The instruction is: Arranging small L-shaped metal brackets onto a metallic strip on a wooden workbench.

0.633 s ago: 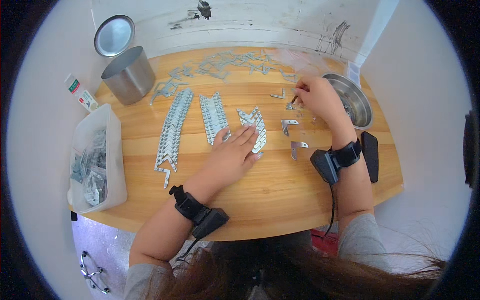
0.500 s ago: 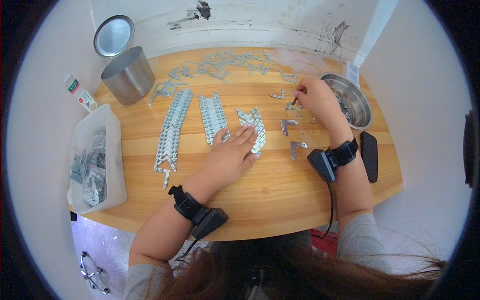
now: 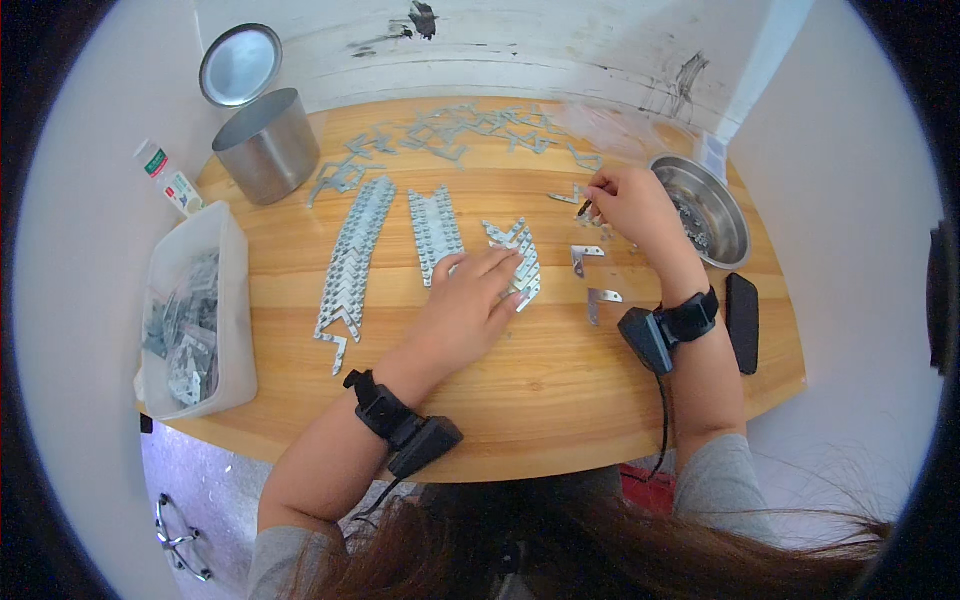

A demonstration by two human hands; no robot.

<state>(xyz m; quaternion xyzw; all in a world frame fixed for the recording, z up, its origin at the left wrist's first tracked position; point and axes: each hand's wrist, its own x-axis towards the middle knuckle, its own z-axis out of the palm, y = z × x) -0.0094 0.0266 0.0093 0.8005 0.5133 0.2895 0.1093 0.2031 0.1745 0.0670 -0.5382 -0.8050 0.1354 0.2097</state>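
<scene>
Bowl [image 3: 725,215] of steel, seen in the head view, stands on the table [image 3: 480,420] with small grey pieces [image 3: 695,227] inside. Just left of the bowl, the right hand [image 3: 632,205] pinches a small dark thing [image 3: 584,208] between thumb and fingers — too little of it shows to tell its kind — over a scatter of tiny metal bits [image 3: 594,221]. Farther left of the bowl, the left hand [image 3: 462,302] lies palm down with fingers stretched out, partly covering a group of nested L-shaped brackets [image 3: 528,268]. Two loose brackets [image 3: 588,251] lie between that group and the bowl, and a lone bracket [image 3: 562,197] lies left of the bowl, near the right fingertips. Well to the bowl's left run a short studded row [image 3: 436,230] and, beyond it, a long studded row [image 3: 355,260]; more brackets lie strewn [image 3: 460,122] farther back. Farthest left from the bowl are a steel can [image 3: 268,150] and a whitish plastic box [image 3: 238,330] — its bagged contents blurred. A black flat slab [image 3: 742,320] lies just in front of the bowl.
</scene>
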